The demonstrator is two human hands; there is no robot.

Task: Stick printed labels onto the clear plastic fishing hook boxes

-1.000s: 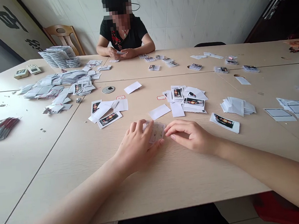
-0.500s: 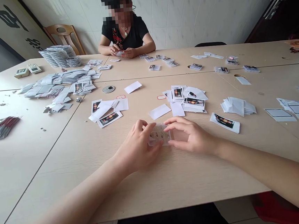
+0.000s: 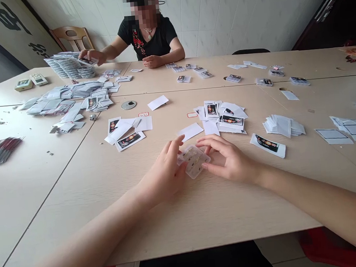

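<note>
A small clear plastic packet point(image 3: 194, 160) with tiny gold pieces inside sits between both my hands, just above the wooden table point(image 3: 185, 216). My left hand point(image 3: 165, 172) grips its left edge with curled fingers. My right hand point(image 3: 228, 159) pinches its right side with thumb and fingers. A blank white card point(image 3: 190, 131) lies just beyond the packet. Printed cards in a loose pile point(image 3: 223, 117) lie further right.
A person in a black shirt point(image 3: 149, 36) sits across the table, one hand on stacked packets point(image 3: 69, 65). Scattered white cards point(image 3: 69, 101) cover the left. A card stack point(image 3: 281, 126) and a printed card point(image 3: 268, 145) lie right. A round metal disc point(image 3: 128, 105) lies mid-table.
I have turned the clear packet between my fingers; it now lies slanted with its flat face up. The person opposite has reached one arm out to the stacked packets.
</note>
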